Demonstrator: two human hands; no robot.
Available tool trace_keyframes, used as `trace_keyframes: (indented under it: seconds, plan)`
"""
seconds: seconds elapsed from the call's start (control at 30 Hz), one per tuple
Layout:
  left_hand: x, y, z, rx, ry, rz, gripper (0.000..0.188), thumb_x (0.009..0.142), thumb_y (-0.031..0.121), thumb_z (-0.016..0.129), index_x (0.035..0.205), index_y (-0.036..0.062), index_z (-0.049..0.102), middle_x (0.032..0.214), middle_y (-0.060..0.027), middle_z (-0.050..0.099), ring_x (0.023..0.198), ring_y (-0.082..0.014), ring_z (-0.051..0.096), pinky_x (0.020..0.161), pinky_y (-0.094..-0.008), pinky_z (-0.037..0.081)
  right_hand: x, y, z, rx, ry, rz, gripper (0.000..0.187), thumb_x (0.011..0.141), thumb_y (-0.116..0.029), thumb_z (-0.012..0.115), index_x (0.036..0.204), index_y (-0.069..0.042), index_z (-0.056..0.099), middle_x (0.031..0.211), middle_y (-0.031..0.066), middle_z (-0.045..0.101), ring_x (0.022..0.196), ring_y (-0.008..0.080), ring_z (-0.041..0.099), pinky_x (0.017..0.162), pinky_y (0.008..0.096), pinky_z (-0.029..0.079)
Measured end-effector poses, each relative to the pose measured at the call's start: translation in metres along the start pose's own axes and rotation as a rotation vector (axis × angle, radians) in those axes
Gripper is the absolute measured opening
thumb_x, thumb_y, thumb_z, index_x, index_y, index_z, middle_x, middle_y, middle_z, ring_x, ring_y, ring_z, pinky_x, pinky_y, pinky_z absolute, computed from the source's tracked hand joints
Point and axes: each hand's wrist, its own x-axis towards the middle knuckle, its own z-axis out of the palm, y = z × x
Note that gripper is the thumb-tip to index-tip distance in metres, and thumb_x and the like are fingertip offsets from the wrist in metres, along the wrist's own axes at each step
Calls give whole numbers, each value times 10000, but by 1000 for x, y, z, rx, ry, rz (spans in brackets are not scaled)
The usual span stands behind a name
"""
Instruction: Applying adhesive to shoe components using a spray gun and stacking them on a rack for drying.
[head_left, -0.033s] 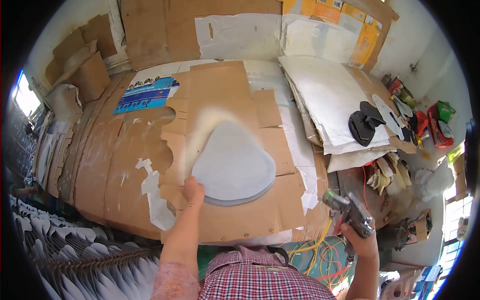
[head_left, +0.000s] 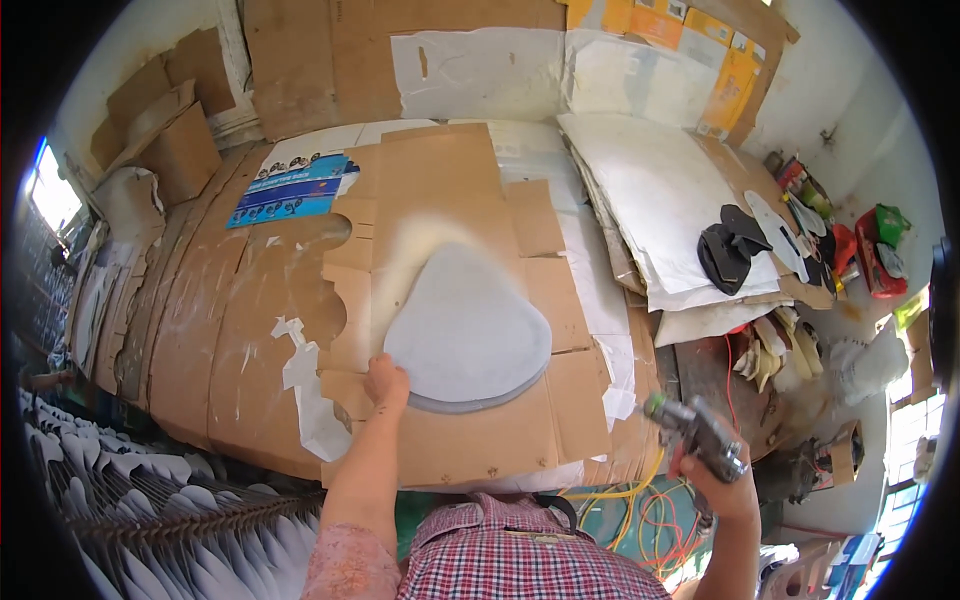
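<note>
On the cardboard sheet [head_left: 440, 175] in front of me lies a light grey rounded-triangle piece [head_left: 465, 320], its narrow end pointing away. A darker layer shows along its near edge, so it looks like a thin stack. At its lower left edge, my left hand [head_left: 386, 382] is closed, fingers curled and pinching the rim. Off to the right, beyond the table's near corner, my right hand [head_left: 722, 488] is wrapped around a metal spray gun [head_left: 705, 438]. The gun's front end points up and left, towards the table and away from the grey piece's surface.
Pale overspray surrounds the piece's far end. A blue printed sheet [head_left: 290, 190] lies far left. White sheets [head_left: 650, 190] are stacked at right, with black cut pieces [head_left: 735, 248] on top. Yellow and orange hoses [head_left: 650, 515] coil below. Many grey-white pieces [head_left: 190, 520] hang lower left.
My right hand and the spray gun have shifted very slightly downward. My left hand and the grey piece have stayed where they were.
</note>
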Motion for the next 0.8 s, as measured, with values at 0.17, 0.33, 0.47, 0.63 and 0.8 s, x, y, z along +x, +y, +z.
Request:
trace_keyframes:
  seconds: [0.17,0.33,0.47,0.63,0.8]
  plan:
    - [7,8,-1,-22,5,-27,112,766,101,577,845,44,633,1043,-152,562,907,-342,595,774,-426,483,-21,24,-4,42,-99,21,587,741,-32,690,1270,7,438,848,121,612,741,184,609,662,340,518]
    - [18,8,4,-347,-55,-116,36,668,53,609,703,51,603,1012,-124,585,826,-279,592,664,-378,484,-24,25,-5,-134,-179,-16,570,745,22,670,1265,28,439,810,81,608,726,143,592,642,276,483]
    - [19,-6,17,-730,-137,-267,135,670,58,629,801,59,595,986,-94,585,826,-221,588,624,-358,482,-24,12,-8,59,94,116,545,756,-17,677,1250,45,454,804,90,603,699,142,589,597,257,463]
    - [0,17,19,-1166,-93,-605,395,729,9,599,1110,60,507,986,-84,570,891,-235,583,663,-414,524,-33,24,-10,68,-102,64,580,764,-19,652,1288,32,409,810,104,609,709,152,601,603,264,467]
    - [-7,8,12,-1120,-310,-458,395,724,-30,571,1107,44,511,1009,-98,575,879,-233,594,670,-405,547,-29,25,-10,50,92,72,594,750,-67,676,1275,38,419,799,117,613,681,161,604,608,278,482]
